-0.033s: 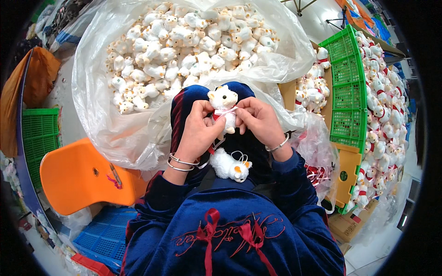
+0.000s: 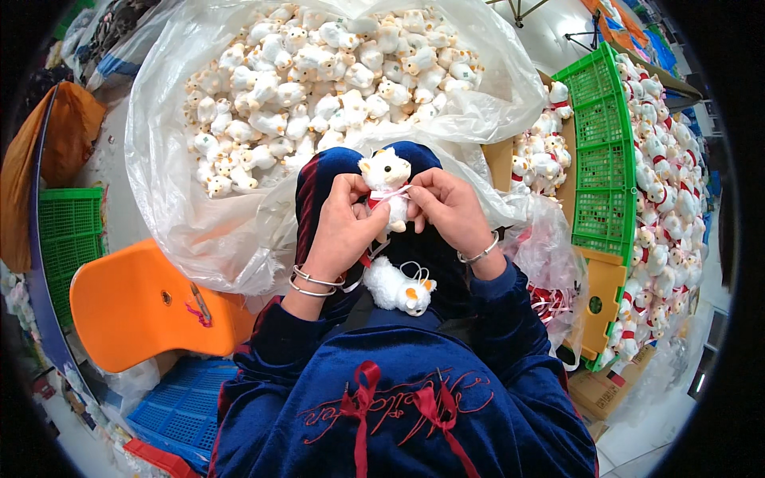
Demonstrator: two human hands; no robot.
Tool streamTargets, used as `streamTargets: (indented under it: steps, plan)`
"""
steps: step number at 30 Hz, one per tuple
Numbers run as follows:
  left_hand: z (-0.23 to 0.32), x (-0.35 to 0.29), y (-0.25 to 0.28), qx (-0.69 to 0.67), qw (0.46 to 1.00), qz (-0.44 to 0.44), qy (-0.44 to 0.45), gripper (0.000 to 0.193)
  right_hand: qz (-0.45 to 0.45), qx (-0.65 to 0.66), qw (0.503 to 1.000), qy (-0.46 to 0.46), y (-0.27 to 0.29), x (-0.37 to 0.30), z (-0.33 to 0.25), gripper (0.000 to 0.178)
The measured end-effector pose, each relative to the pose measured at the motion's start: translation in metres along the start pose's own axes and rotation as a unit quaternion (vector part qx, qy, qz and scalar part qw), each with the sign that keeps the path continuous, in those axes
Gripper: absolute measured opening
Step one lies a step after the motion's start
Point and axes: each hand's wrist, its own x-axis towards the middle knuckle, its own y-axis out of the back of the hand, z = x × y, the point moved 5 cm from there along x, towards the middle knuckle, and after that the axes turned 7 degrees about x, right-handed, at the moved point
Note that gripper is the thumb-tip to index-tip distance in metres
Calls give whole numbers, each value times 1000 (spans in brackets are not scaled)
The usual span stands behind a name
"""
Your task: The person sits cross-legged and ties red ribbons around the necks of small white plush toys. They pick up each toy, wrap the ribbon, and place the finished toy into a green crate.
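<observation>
Above my lap, a small white plush animal [image 2: 388, 171] with orange ears is held upright between both hands. My left hand [image 2: 351, 215] is closed round its body, the thumb on its front near a bit of red cloth. A pale pink ribbon [image 2: 390, 193] crosses the toy's neck, and my right hand [image 2: 450, 209] pinches its end at the toy's side; some of those fingertips are hidden behind the toy. On my lap, just below my hands, a second white plush animal [image 2: 388, 287] lies on its side with a thin white cord loop by its head.
Beyond my knees spreads a large clear plastic bag [image 2: 171, 215] full of white plush toys. At right are a green crate [image 2: 594, 159], a heap of toys with red cloth [image 2: 661, 191] and a plastic bag of ribbons [image 2: 550, 299]. An orange chair [image 2: 119, 311] holds a small tool.
</observation>
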Motion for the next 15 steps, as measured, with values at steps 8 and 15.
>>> streamTargets:
  steps: [8, 15]
  plan:
    - [1, 8, -6, -2, 1000, 29, 2, 47, 14, -76, 992, 100, -3, 0, -10, 7]
    - [3, 5, -8, 40, 998, 39, -10, 44, 236, -198, 917, 252, 29, -10, -37, 8]
